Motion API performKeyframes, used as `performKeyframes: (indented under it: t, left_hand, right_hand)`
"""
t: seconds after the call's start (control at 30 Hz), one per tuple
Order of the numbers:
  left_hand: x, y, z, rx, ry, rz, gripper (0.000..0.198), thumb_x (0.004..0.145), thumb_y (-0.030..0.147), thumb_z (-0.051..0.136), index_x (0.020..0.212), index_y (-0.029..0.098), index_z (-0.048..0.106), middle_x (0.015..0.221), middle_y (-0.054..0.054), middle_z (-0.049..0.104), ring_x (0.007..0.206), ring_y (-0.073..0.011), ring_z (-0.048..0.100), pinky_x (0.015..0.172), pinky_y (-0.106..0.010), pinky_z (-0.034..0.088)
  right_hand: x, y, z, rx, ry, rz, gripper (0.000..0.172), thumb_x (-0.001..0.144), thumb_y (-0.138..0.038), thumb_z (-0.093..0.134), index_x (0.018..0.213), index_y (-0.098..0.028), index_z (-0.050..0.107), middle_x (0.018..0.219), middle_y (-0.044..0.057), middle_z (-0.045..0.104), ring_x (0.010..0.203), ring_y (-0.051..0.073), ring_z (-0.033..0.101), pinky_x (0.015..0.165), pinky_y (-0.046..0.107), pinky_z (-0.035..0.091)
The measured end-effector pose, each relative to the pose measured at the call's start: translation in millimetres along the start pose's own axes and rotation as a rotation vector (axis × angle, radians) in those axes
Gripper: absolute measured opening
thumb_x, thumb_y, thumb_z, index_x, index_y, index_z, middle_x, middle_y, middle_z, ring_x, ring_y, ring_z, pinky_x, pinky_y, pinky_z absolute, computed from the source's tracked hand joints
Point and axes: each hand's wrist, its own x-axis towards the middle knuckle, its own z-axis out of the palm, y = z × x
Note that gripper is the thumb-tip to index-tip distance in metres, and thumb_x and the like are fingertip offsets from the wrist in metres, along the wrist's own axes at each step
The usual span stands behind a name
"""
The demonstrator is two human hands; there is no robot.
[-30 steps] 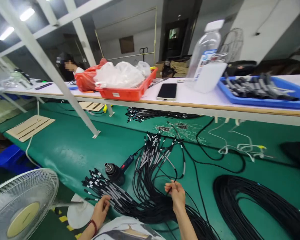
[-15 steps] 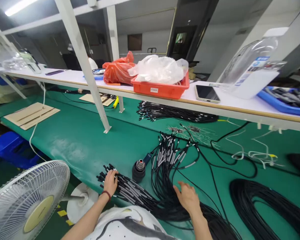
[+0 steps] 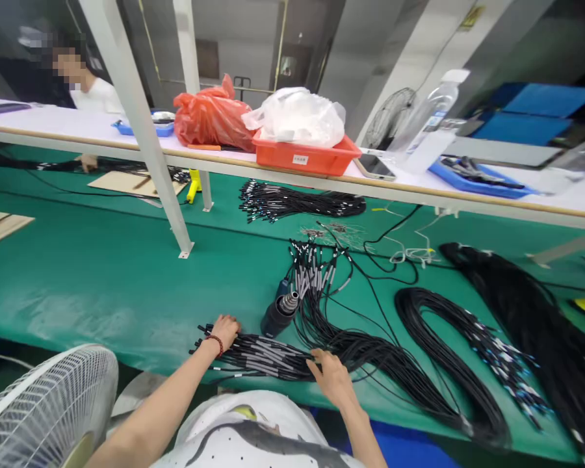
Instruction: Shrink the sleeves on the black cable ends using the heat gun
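My left hand (image 3: 225, 329) rests on the tip end of a bundle of black cables with grey sleeves (image 3: 258, 354) lying near the front edge of the green table (image 3: 102, 286); its fingers curl over the cable ends. My right hand (image 3: 332, 378) lies on the same bundle further right, fingers spread over the cables. A dark heat gun (image 3: 281, 310) stands just behind the bundle, between my hands. A second fan of sleeved cables (image 3: 314, 276) spreads out behind it.
Large black cable coils (image 3: 448, 364) lie to the right. A fan (image 3: 43, 409) stands at lower left. The raised white shelf (image 3: 322, 185) carries an orange bin (image 3: 305, 156), a phone (image 3: 376, 168), a bottle (image 3: 426, 127) and a blue tray (image 3: 478, 179). Another person (image 3: 85, 84) sits far left.
My view swung right and lower. My right hand came down from holding up a single cable and now lies on the front bundle; my left hand slid to the bundle's tips.
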Motion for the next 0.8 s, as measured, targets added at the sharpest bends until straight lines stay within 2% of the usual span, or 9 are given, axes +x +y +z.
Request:
performKeyframes:
  t: [0.1,0.2,0.3,0.37,0.43,0.53,0.63,0.7,0.8]
  left_hand:
    - [-8,-3,-18.0,0.040,0.006,0.010,0.019,0.091,0.029,0.056,0.094,0.014,0.066,0.108,-0.007,0.067,0.109,-0.0219,0.058,0.098,-0.045,0.041]
    - [-28,-7,-43.2,0.048,0.010,0.005,0.017,0.088,0.024,0.055,0.082,0.015,0.069,0.094,-0.010,0.071,0.099,-0.0238,0.063,0.090,-0.038,0.042]
    - [-60,-7,-74.1,0.039,0.020,-0.005,0.019,0.087,0.024,0.053,0.079,0.018,0.069,0.086,-0.010,0.072,0.089,-0.0245,0.064,0.078,-0.033,0.043]
    - [-84,1,-96.5,0.022,0.051,0.010,0.021,0.090,0.026,0.048,0.085,0.021,0.068,0.090,-0.007,0.071,0.089,-0.0222,0.062,0.077,-0.030,0.041]
    - [-108,20,-119.0,-0.062,0.127,0.076,0.026,0.094,0.031,0.041,0.087,0.023,0.064,0.084,-0.003,0.068,0.082,-0.0196,0.059,0.076,-0.030,0.040]
    - [-137,68,-149.2,-0.202,0.303,0.215,0.035,0.098,0.038,0.030,0.083,0.023,0.058,0.077,-0.001,0.062,0.072,-0.0177,0.052,0.073,-0.030,0.038]
    - [-151,122,-168.6,-0.286,0.425,0.334,0.031,0.099,0.038,0.033,0.085,0.024,0.056,0.079,-0.001,0.061,0.075,-0.0175,0.052,0.078,-0.032,0.040]
    - [-149,148,-173.1,-0.294,0.455,0.380,0.027,0.099,0.036,0.035,0.085,0.024,0.055,0.078,0.000,0.060,0.075,-0.0167,0.052,0.081,-0.033,0.040]
    - [-137,164,-169.5,-0.292,0.464,0.359,0.027,0.099,0.037,0.035,0.084,0.024,0.054,0.077,0.000,0.059,0.075,-0.0161,0.053,0.086,-0.035,0.041]
  right_hand:
    - [-16,6,-2,0.079,0.025,0.036,0.030,0.088,-0.027,0.046,0.110,-0.016,0.064,0.108,0.012,0.070,0.104,0.027,0.062,0.091,0.036,0.045]
    - [-23,12,-17,0.295,0.036,0.041,0.031,0.085,-0.029,0.047,0.106,-0.017,0.066,0.103,0.011,0.072,0.100,0.027,0.065,0.091,0.038,0.047]
    - [-25,8,-52,0.554,0.021,-0.036,0.032,0.084,-0.036,0.048,0.102,-0.017,0.068,0.098,0.011,0.073,0.094,0.025,0.067,0.087,0.037,0.052]
    - [-29,-4,-84,0.671,0.058,-0.121,0.034,0.084,-0.042,0.051,0.101,-0.018,0.068,0.098,0.010,0.073,0.092,0.024,0.068,0.084,0.036,0.053]
    - [-38,-21,-117,0.693,0.135,-0.187,0.033,0.085,-0.044,0.052,0.099,-0.020,0.069,0.096,0.009,0.073,0.089,0.024,0.067,0.084,0.036,0.053]
    - [-57,-52,-156,0.634,0.202,-0.306,0.030,0.089,-0.043,0.051,0.107,-0.024,0.066,0.104,0.008,0.070,0.097,0.024,0.064,0.090,0.038,0.050]
    - [-73,-73,-180,0.582,0.091,-0.478,0.033,0.091,-0.041,0.050,0.121,-0.029,0.057,0.119,0.008,0.063,0.112,0.024,0.057,0.097,0.039,0.046]
    - [-75,-78,-187,0.585,0.027,-0.518,0.026,0.092,-0.040,0.049,0.114,-0.029,0.058,0.111,0.006,0.065,0.104,0.022,0.059,0.090,0.036,0.048]
    - [-64,-73,-190,0.644,0.043,-0.508,0.024,0.097,-0.039,0.040,0.091,-0.023,0.057,0.083,0.002,0.063,0.077,0.016,0.058,0.069,0.026,0.047]
